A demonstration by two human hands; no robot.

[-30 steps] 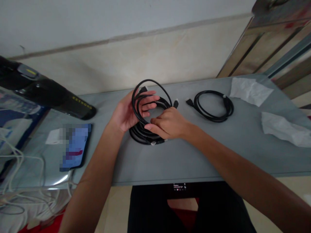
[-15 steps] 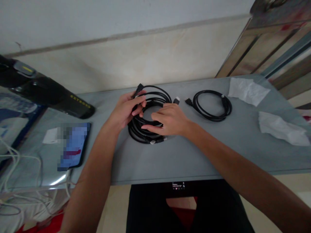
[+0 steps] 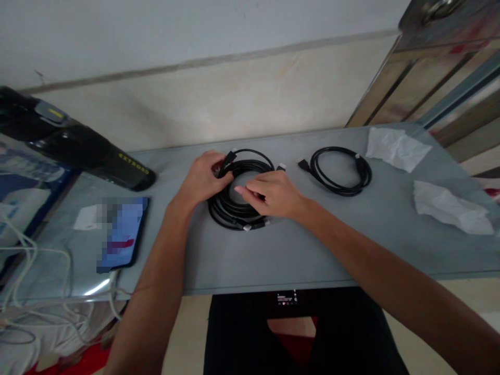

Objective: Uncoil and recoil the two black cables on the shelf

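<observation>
A pile of black coiled cables [image 3: 234, 219] lies on the grey table, with light-tipped plugs along its near side. My left hand [image 3: 205, 177] is closed round the coil's left side, its thumb over the strands and its other fingers partly hidden. One black plug [image 3: 230, 156] sticks up by its fingers. My right hand [image 3: 274, 194] is closed at the coil's right side, fingers curled and thumb pointing into the ring. Just beyond it shows another plug [image 3: 281, 166]. A separate coiled black cable [image 3: 340, 192] lies apart to the right.
Two crumpled white wrappers [image 3: 398, 148] lie at the table's right end. On the left are a black bottle [image 3: 117, 161], a phone [image 3: 124, 237] with a blurred screen and loose white cords [image 3: 67, 271]. A wall [image 3: 250, 104] stands behind the table [image 3: 297, 255].
My left hand has lowered and closed round the coil, and its raised strands now lie closer together. My right thumb has moved up from the near strands.
</observation>
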